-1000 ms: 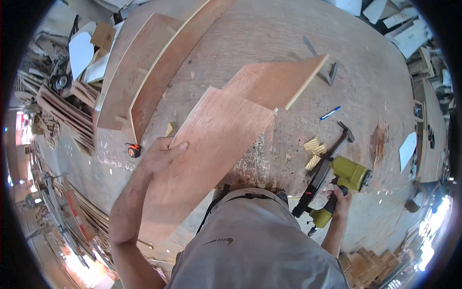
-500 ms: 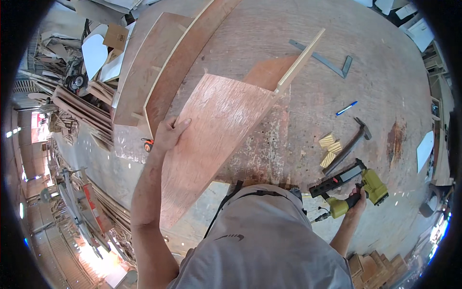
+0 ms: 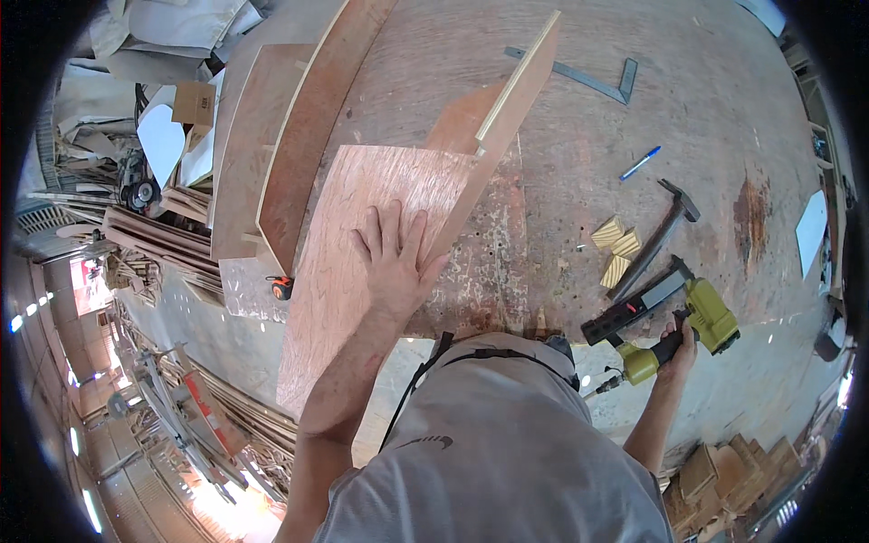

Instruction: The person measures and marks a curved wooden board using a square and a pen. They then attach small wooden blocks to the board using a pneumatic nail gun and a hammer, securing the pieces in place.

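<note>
Reddish plywood panel (image 3: 330, 258) juts past the near edge of the worktop (image 3: 724, 118), the left hand (image 3: 394, 270) spread on it; the right hand (image 3: 681, 351) is wrapped around a green nail gun (image 3: 711, 317), near a hammer (image 3: 659, 237).

Two bare hands, left (image 3: 396, 258) and right (image 3: 679, 351), one nail gun (image 3: 711, 317) and one angled plywood piece (image 3: 348, 195) appear at the near edge of a single worktable (image 3: 706, 100). Toward that edge's right half lie three wooden blocks (image 3: 615, 270) and one hammer (image 3: 648, 252); farther in, one pen (image 3: 641, 163) and one metal square (image 3: 590, 81). One tape measure (image 3: 281, 288) sits near the near left corner, two long panels (image 3: 290, 190) along the left edge.
</note>
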Demonstrator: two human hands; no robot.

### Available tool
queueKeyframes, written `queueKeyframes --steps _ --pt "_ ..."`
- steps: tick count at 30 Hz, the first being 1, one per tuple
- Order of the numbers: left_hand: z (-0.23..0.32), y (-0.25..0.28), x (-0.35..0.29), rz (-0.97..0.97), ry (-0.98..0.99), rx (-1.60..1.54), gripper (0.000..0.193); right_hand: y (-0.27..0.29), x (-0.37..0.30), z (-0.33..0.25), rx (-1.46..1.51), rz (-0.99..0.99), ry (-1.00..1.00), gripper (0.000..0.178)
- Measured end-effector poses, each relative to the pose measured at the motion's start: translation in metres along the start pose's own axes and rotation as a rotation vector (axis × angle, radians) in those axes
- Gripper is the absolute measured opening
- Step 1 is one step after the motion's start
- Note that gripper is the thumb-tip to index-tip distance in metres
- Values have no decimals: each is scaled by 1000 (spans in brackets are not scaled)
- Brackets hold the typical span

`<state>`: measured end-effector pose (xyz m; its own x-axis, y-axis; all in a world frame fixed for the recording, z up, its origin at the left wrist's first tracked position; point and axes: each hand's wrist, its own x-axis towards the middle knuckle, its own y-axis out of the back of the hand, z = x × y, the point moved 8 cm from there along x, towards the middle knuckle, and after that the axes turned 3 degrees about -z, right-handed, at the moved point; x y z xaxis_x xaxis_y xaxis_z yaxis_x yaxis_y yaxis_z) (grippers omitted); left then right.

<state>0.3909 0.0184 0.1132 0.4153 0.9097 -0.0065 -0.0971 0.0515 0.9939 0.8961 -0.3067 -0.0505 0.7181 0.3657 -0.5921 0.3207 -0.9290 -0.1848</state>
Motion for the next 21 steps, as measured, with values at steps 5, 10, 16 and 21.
queueKeyframes --steps 5,10,16,21 --pt "-3 -11 2 4 43 9 86 -2 6 8 48 -51 -13 34" --pt "-2 -7 -5 -17 -13 14 79 -35 -14 -13 -36 4 45 31" --pt "4 -8 -35 15 -135 -198 64 -56 -29 -26 -245 51 110 31" --pt "-4 5 -38 62 -117 -322 54 -76 -42 -24 -409 79 74 34"
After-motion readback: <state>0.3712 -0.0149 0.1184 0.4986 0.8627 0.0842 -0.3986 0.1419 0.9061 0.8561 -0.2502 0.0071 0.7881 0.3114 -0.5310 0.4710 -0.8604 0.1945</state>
